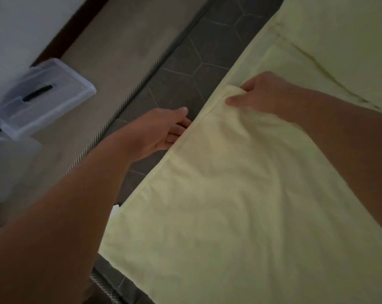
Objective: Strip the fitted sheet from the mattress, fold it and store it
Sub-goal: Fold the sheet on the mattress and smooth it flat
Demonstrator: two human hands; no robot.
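One pale yellow fitted sheet (229, 205) fills the lower right, lying on one dark mattress (185, 73). One clear box (54, 93) sits upper left. Two grips: the right grip (266, 93) pinches a sheet fold at centre; the left grip (161, 130), fingers relaxed, touches the sheet's edge.

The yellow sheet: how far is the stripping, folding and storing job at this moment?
Done: the sheet is off; bare grey mattress shows beside it. In hand: folding, with the right hand pinching a layered edge and the left hand open at the side edge. Remaining: finishing the fold and storing it, perhaps in the clear boxes.
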